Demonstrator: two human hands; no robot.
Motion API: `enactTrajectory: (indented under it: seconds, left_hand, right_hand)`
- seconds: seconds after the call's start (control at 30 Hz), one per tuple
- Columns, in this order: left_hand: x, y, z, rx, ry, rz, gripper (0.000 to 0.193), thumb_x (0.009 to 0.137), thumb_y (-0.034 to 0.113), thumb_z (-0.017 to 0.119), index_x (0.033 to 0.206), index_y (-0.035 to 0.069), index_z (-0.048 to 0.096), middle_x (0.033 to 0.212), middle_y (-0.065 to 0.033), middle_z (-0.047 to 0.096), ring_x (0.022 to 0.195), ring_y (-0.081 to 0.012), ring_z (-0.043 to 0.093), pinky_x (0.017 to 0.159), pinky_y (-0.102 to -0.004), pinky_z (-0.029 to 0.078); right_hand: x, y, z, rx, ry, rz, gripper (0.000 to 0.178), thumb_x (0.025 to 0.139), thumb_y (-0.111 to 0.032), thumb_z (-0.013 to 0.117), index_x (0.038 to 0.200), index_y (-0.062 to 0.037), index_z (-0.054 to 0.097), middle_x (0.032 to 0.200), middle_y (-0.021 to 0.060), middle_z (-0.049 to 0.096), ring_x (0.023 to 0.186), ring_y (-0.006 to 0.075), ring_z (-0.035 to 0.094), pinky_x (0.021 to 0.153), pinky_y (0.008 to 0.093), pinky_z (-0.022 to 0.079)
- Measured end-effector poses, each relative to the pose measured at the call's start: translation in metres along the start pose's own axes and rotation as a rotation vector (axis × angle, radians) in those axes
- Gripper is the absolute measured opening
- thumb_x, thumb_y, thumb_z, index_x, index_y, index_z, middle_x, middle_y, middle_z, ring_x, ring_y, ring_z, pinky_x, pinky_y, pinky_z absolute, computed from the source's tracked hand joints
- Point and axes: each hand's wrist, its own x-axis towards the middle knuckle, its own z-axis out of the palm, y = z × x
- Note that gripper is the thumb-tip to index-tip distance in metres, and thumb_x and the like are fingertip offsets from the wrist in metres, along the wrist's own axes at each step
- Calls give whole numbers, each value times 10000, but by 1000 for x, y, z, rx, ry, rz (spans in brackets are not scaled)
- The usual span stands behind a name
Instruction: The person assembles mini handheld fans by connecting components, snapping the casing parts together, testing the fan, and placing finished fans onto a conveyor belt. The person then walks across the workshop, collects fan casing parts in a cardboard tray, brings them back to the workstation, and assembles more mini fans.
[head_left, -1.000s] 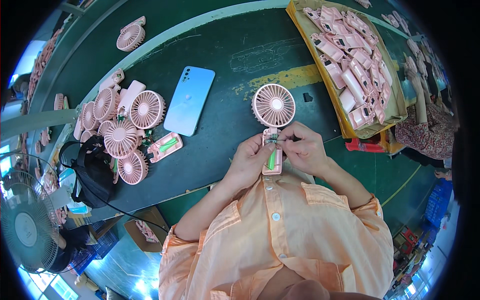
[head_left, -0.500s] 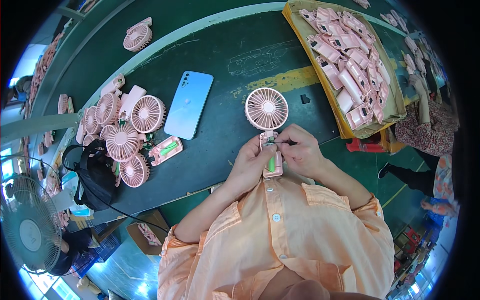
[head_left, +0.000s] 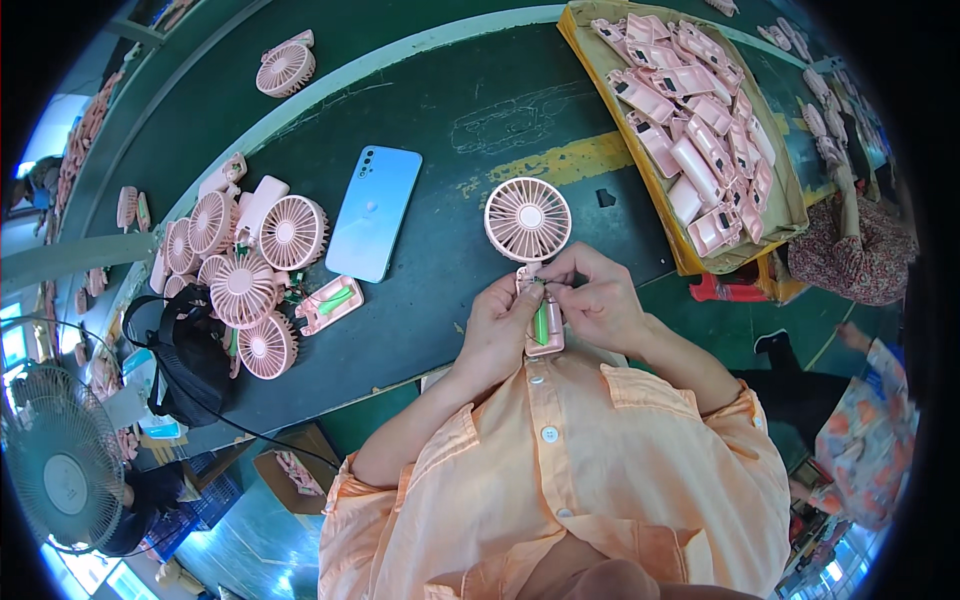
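In front of my chest is a pink handheld fan (head_left: 528,218), its round grille pointing away from me and its handle's back off. A green battery (head_left: 541,324) lies in the opened handle. My left hand (head_left: 496,325) is closed round the handle's left side, thumb across it. My right hand (head_left: 600,300) pinches over the top of the handle, by the small circuit board just below the fan head. Whatever its fingertips hold is too small and covered to make out.
Left on the dark green table is a pile of pink fans (head_left: 243,288), beside a blue phone (head_left: 375,214). A yellow-edged box (head_left: 655,215) of pink handle shells stands at the right. A black bag (head_left: 190,370) and standing fan (head_left: 65,480) are far left. People are at the right.
My right fingertips have shifted slightly toward the top of the handle. At the back, a single pink fan has slid right. A person in a flowered top has come further into view at the right.
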Motion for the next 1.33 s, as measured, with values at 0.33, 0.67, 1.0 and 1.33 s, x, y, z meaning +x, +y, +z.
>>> enactTrajectory:
  seconds: [0.33, 0.67, 1.0, 1.33]
  left_hand:
    - [1, 7, 6, -284, 16, -87, 241, 973, 132, 437, 1118, -38, 528, 992, -133, 620, 851, -212, 651, 797, -377, 566]
    - [4, 7, 6, -280, 40, -100, 224, 967, 120, 453, 1117, -22, 540, 958, -102, 622, 792, -157, 637, 714, -307, 557]
    - [3, 8, 16, -321, 118, -96, 189, 953, 84, 473, 1068, -27, 575, 1009, -94, 642, 794, -108, 615, 709, -223, 510]
    - [3, 6, 19, -317, 126, -116, 198, 942, 122, 515, 1096, 6, 557, 1002, -124, 634, 863, -186, 641, 718, -307, 563]
  right_hand:
    - [-2, 15, -17, -360, -34, -343, 101, 637, 29, 659, 708, 47, 590, 906, 121, 605, 813, 255, 606, 640, 330, 517]
    - [3, 8, -19, -435, -141, -422, 120, 582, 34, 639, 684, 33, 577, 803, 110, 573, 739, 252, 581, 591, 344, 487]
    - [-26, -5, 3, -527, 22, -293, 183, 626, 10, 613, 798, 74, 611, 901, 194, 597, 728, 291, 594, 618, 358, 508]
    - [-10, 16, -39, -565, -63, -148, 139, 678, -88, 636, 811, -50, 628, 932, 76, 598, 860, 267, 583, 663, 317, 521]
